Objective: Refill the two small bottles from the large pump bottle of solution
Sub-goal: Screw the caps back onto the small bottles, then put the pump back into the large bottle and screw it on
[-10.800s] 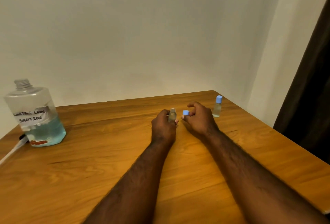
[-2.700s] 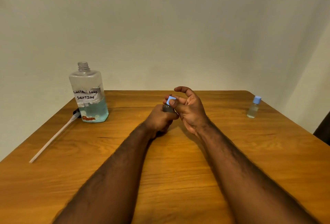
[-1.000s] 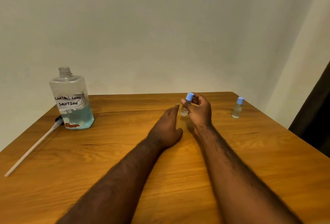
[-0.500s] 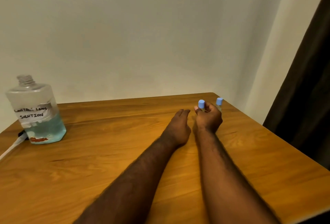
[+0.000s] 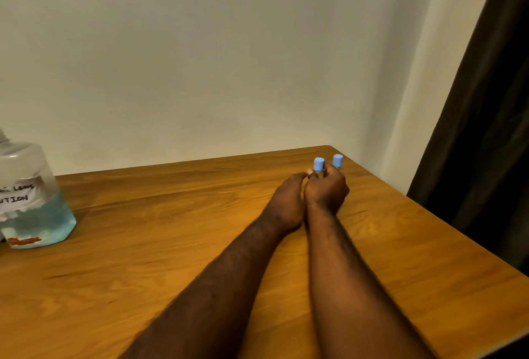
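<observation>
The right hand (image 5: 326,194) grips the held small bottle (image 5: 318,164) round its body, fingers & thumb curled; only the blue top & a bit of neck show above them. The bottle is upright, long axis vertical. Whether its base already touches the table (image 5: 171,244) I cannot tell, the hand hides it.

Key relation: the second small bottle (image 5: 337,160), also blue-capped & upright, stands just beside the held one, on its right and a little farther back, near the far right corner of the table. The gap between the two is narrow, so in my judgement letting go calls for a straight withdrawal toward the person, w/o sideways sweep, or the neighbour may tip.

The left hand (image 5: 287,201) lies on the table against the right one, fingers relaxed, holding nothing; its tips are near the right thumb. The right hand is clearly nearer to both small bottles.

The large bottle (image 5: 34,209) is well apart, at the left edge of view, approx. one third full of blue liquid. Its white label (image 5: 17,194) is handwritten & partly cut off: "LENS" and "UTION" are readable. No other writing or brand is legible.
</observation>
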